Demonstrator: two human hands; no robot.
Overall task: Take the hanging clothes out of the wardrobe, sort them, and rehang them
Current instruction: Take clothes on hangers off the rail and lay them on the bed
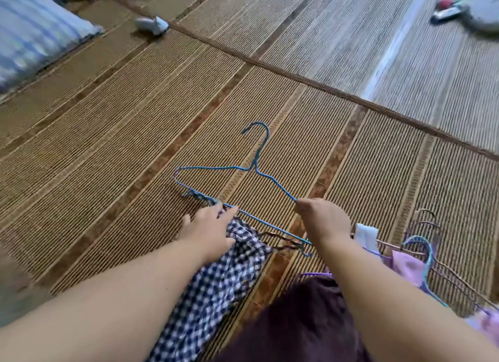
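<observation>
A blue wire hanger (244, 168) lies tilted over the woven mat, hook pointing away. My right hand (322, 218) pinches its right shoulder wire. A navy-and-white checked garment (216, 286) trails from the hanger's bottom bar toward me. My left hand (209, 230) grips the checked cloth at the bar. A dark maroon garment (302, 321) lies beside it at the lower middle.
Several copper and teal hangers (429, 256) with lilac clothes (407, 267) are piled at the lower right. A striped pillow (32, 37) lies far left, a small grey bundle (151, 24) behind it. The brown mat (108, 118) meets a grey mat (405, 51) at the back.
</observation>
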